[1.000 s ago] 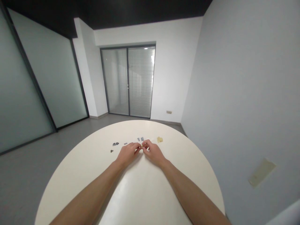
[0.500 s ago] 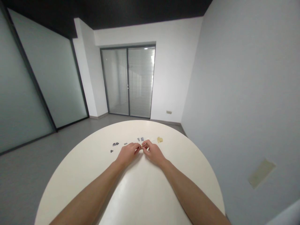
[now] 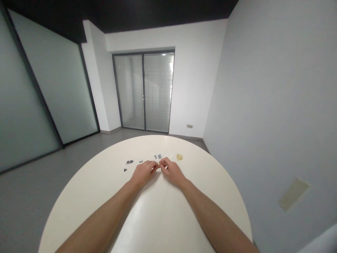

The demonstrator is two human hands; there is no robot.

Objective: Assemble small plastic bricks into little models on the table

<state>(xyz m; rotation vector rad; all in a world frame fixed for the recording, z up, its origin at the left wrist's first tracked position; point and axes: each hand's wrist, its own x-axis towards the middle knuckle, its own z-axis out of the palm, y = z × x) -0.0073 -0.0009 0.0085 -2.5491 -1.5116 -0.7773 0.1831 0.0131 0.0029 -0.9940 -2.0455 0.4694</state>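
My left hand point(image 3: 144, 172) and my right hand point(image 3: 171, 171) meet over the round white table point(image 3: 158, 218), fingertips almost touching. Both hands are closed in a pinch around a tiny yellowish piece point(image 3: 159, 165); its kind is too small to make out. Just beyond the fingers lie two small grey pieces point(image 3: 159, 156). Another grey piece point(image 3: 141, 161) rests by my left knuckles. Farther left is a cluster of dark pieces point(image 3: 130, 162), with a single dark piece point(image 3: 125, 170) nearer me. Past my right hand sits a crumpled yellow piece point(image 3: 179, 157), beside something clear and hard to see.
A white wall point(image 3: 263, 105) runs close along the table's right side. Behind the table stand glass doors point(image 3: 143, 91) with blinds, and frosted glass panels point(image 3: 52, 77) are on the left. The table's curved edge surrounds the work area.
Both hands stay in nearly the same place. The yellowish piece between the fingertips shows a little more now.
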